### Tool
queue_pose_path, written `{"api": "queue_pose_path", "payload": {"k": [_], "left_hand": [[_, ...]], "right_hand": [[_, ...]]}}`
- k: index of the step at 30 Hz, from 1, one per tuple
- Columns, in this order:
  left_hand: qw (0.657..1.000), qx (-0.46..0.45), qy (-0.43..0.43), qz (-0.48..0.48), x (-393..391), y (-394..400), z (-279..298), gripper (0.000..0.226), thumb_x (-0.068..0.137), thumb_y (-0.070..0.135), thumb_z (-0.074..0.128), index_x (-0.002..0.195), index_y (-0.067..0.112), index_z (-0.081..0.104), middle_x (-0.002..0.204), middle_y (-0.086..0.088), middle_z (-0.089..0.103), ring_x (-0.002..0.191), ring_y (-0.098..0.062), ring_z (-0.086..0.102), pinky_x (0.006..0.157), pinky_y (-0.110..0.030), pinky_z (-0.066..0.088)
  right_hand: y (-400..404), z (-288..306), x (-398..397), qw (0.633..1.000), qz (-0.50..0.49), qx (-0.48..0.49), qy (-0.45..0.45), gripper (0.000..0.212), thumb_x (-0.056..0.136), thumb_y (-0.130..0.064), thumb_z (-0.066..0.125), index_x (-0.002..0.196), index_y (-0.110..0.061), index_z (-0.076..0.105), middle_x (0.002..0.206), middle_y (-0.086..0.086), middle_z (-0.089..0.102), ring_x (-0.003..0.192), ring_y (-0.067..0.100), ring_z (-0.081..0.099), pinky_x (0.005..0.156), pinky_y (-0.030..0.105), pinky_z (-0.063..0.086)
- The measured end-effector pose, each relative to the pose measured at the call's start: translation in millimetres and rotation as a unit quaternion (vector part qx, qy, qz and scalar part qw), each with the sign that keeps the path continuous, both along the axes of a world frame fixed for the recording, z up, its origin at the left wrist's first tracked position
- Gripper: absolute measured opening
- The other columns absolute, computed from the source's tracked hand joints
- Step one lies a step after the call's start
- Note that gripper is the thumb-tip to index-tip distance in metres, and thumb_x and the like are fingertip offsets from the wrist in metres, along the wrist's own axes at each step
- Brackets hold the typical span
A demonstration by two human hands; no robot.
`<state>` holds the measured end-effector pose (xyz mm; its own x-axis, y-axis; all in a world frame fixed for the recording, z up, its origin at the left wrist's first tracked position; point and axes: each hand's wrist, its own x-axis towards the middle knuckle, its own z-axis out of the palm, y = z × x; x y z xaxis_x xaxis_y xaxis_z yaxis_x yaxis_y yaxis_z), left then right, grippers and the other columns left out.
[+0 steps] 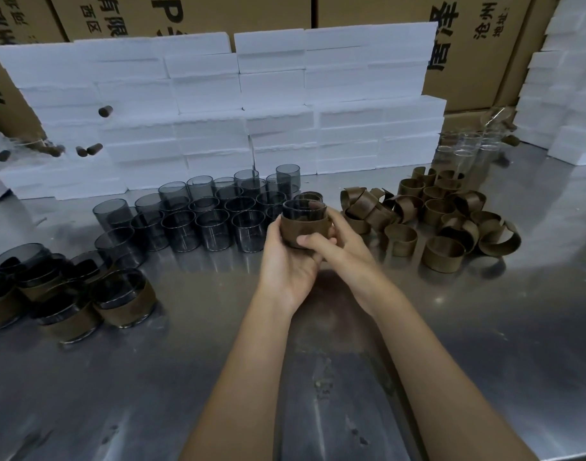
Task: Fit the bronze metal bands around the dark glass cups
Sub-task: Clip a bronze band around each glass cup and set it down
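Left hand (pixel 286 257): curled under and around the left side of the held cup, grip tight on it.
Right hand (pixel 334 242): wrapped around the right side of the same cup, thumb pressed on the front of the band, grip tight.
Held cup (pixel 301 207): dark glass, up off the counter, in the middle, between both hands.
Band on held cup (pixel 303 229): bronze, wrapped around the lower part of the cup.
Bare cups (pixel 211 214): dark glass, many, standing in rows just left of the hands.
Loose bands (pixel 441 211): bronze, piled on the right, some curled open.
Done cups (pixel 68 294): near left, each with a band around it.
Clear glasses (pixel 467 148): far right.
Foam blocks (pixel 218 104): white, stacked along the far side.
Counter (pixel 185 361): shiny metal.
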<state>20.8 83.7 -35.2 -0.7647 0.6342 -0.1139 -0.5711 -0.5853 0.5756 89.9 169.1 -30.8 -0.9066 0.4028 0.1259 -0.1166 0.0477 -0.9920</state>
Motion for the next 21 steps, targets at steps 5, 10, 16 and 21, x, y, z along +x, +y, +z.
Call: {"api": "queue_pose_path", "payload": {"k": [5, 10, 16, 21], "left_hand": [[0.984, -0.148, 0.083, 0.058, -1, 0, -3, 0.050, 0.109, 0.047, 0.037, 0.119, 0.009, 0.068, 0.101, -0.014, 0.078, 0.095, -0.028, 0.074, 0.077, -0.037, 0.061], [0.920, -0.301, 0.188, 0.166, 4, -1, -1, 0.038, 0.101, 0.055, 0.050, 0.107, 0.025, 0.072, 0.109, -0.002, 0.075, 0.111, -0.022, 0.069, 0.098, -0.037, 0.054], [0.814, -0.452, 0.298, 0.210, 6, -4, -7, 0.052, 0.087, 0.035, 0.075, 0.133, 0.028, 0.051, 0.131, -0.002, 0.059, 0.127, -0.023, 0.054, 0.111, -0.049, 0.043], [0.731, -0.530, 0.341, 0.261, 13, -11, -2, 0.034, 0.087, 0.034, 0.069, 0.120, 0.033, 0.060, 0.124, 0.009, 0.055, 0.106, -0.011, 0.053, 0.117, -0.047, 0.025]], "right_hand": [[3, -1, 1, 1.000, -0.017, -0.002, 0.004, 0.046, 0.090, -0.016, 0.073, 0.131, -0.034, 0.064, 0.119, -0.004, 0.073, 0.100, 0.001, 0.071, 0.086, 0.019, 0.055], [1, -9, -4, 0.995, -0.045, 0.089, 0.003, 0.043, 0.088, -0.009, 0.073, 0.119, -0.037, 0.065, 0.095, -0.023, 0.073, 0.089, -0.011, 0.067, 0.073, 0.004, 0.047], [0, -27, -10, 0.969, -0.030, 0.231, -0.079, 0.042, 0.074, -0.030, 0.074, 0.115, -0.031, 0.064, 0.105, 0.010, 0.066, 0.107, 0.028, 0.060, 0.091, 0.046, 0.055], [3, -36, -15, 0.960, -0.028, 0.268, -0.074, 0.049, 0.068, -0.050, 0.064, 0.115, -0.039, 0.066, 0.099, -0.008, 0.071, 0.111, 0.020, 0.060, 0.096, 0.038, 0.051]]}}
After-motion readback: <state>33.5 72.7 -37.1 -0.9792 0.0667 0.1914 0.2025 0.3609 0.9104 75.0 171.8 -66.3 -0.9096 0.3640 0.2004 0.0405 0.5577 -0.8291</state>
